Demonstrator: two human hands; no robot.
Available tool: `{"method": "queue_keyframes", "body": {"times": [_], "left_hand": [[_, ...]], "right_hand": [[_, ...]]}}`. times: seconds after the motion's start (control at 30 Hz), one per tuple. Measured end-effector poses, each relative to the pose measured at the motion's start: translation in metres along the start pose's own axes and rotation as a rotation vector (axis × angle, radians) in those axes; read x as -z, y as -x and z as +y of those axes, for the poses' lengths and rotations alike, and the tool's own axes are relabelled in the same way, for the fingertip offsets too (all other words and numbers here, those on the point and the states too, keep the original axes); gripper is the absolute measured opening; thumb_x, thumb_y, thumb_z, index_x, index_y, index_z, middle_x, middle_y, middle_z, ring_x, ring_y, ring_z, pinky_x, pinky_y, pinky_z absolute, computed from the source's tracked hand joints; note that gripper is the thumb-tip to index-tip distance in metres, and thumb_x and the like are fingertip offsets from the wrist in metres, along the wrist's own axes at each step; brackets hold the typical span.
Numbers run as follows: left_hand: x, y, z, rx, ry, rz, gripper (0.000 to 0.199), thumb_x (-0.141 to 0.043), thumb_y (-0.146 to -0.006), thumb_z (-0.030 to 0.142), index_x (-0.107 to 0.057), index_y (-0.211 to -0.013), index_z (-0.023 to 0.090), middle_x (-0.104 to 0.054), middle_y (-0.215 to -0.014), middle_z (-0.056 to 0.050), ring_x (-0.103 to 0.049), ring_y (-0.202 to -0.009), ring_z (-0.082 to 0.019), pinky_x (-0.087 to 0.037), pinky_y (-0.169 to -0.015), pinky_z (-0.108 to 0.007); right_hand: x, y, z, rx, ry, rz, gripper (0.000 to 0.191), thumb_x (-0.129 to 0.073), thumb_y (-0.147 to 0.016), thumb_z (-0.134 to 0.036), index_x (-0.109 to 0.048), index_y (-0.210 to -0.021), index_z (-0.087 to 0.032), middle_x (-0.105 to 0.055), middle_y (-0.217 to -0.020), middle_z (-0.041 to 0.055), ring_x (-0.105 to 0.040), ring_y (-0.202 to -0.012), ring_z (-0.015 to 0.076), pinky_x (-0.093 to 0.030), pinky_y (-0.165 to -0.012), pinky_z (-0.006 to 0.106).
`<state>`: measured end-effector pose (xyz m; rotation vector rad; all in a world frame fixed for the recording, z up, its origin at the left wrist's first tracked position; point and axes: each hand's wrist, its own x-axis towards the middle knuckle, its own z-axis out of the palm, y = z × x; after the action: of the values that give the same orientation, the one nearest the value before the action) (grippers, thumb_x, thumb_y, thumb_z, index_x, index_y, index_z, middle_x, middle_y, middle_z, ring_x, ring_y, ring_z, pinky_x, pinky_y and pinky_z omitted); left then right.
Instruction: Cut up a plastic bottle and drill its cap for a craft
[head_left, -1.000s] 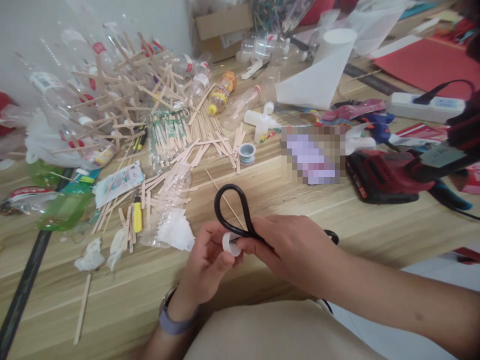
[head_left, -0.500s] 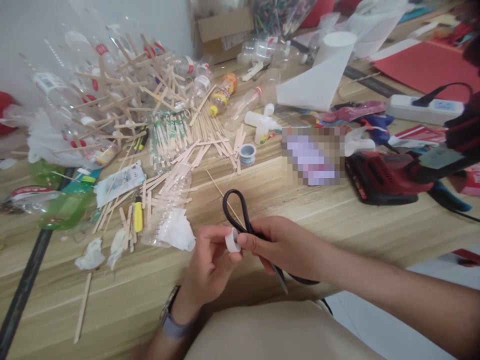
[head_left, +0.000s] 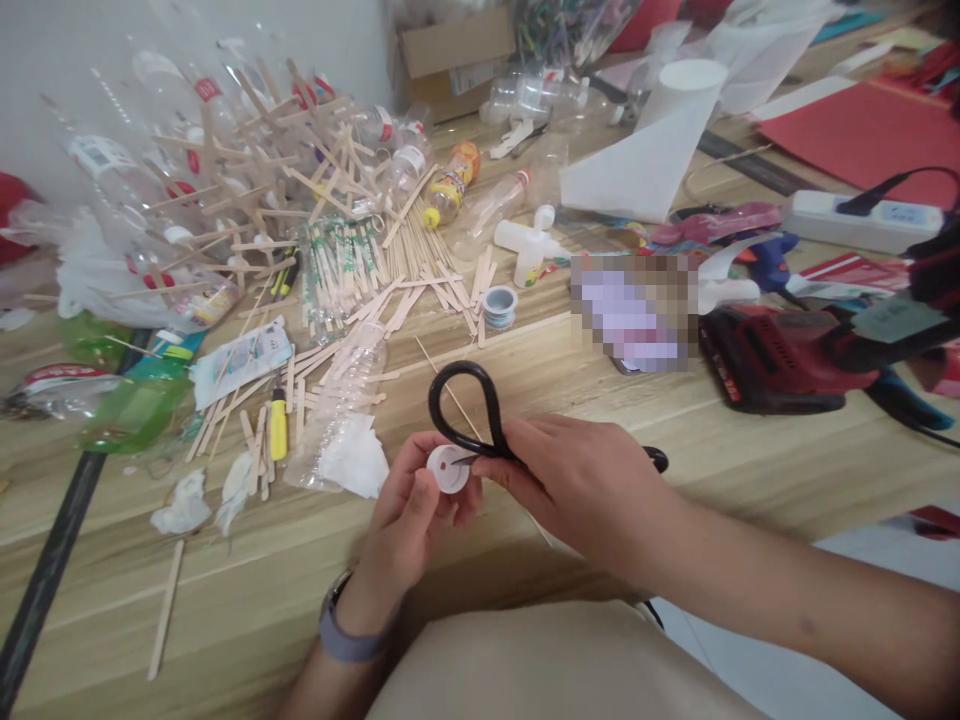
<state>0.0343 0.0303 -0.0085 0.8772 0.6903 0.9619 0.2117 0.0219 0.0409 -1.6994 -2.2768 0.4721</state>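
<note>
My left hand pinches a white bottle cap between thumb and fingers, its hollow inside turned toward me. A small dark hole shows in the middle of the cap. My right hand is closed around a pair of scissors with black loop handles. One large loop stands up above the fist, and part of the other handle shows behind the wrist. A blade tip pokes out by my right thumb and reaches to the cap's inside, near the hole. The rest of the blades are hidden by my hand.
A pile of plastic bottles and wooden sticks fills the back left. Nearer lie a clear bottle, a yellow-handled tool and a spool. To the right are a blurred-out phone, a red power tool and a power strip.
The scissors have turned in my right hand, so the blade now points at the cap. My left hand has tilted the cap, and its inside faces me. The view has shifted slightly.
</note>
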Motion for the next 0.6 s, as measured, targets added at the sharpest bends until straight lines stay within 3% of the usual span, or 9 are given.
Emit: {"method": "queue_keyframes", "body": {"times": [0.27,0.5,0.6], "left_hand": [[0.004,0.000,-0.004,-0.064,-0.072,-0.029,0.034,-0.061,-0.088,0.050,-0.063,-0.106,0.021,-0.062,-0.076,0.000,-0.054,-0.064,-0.011,-0.042,-0.055,-0.022],[0.005,0.001,-0.008,-0.151,-0.222,-0.033,0.031,-0.054,-0.094,0.046,-0.058,-0.112,0.022,-0.064,-0.086,-0.001,-0.057,-0.072,-0.013,-0.048,-0.068,-0.026],[0.004,0.002,-0.005,-0.147,-0.298,0.007,0.032,-0.055,-0.093,0.047,-0.057,-0.111,0.020,-0.066,-0.087,-0.003,-0.059,-0.075,-0.014,-0.049,-0.069,-0.027]], "right_hand": [[-0.001,-0.001,-0.005,-0.024,0.023,-0.065,0.024,-0.054,-0.096,-0.037,-0.064,-0.085,-0.018,-0.072,-0.080,0.0060,-0.068,-0.072,0.0219,-0.032,-0.055,0.028],[0.002,-0.009,-0.004,-0.147,-0.272,-0.169,0.028,-0.055,-0.095,-0.034,-0.070,-0.075,-0.022,-0.070,-0.070,0.0008,-0.064,-0.066,0.0169,-0.034,-0.057,0.025],[0.002,-0.010,-0.001,-0.122,-0.361,-0.161,0.027,-0.055,-0.094,-0.030,-0.071,-0.074,-0.023,-0.067,-0.065,-0.0017,-0.060,-0.059,0.0137,-0.032,-0.055,0.023]]}}
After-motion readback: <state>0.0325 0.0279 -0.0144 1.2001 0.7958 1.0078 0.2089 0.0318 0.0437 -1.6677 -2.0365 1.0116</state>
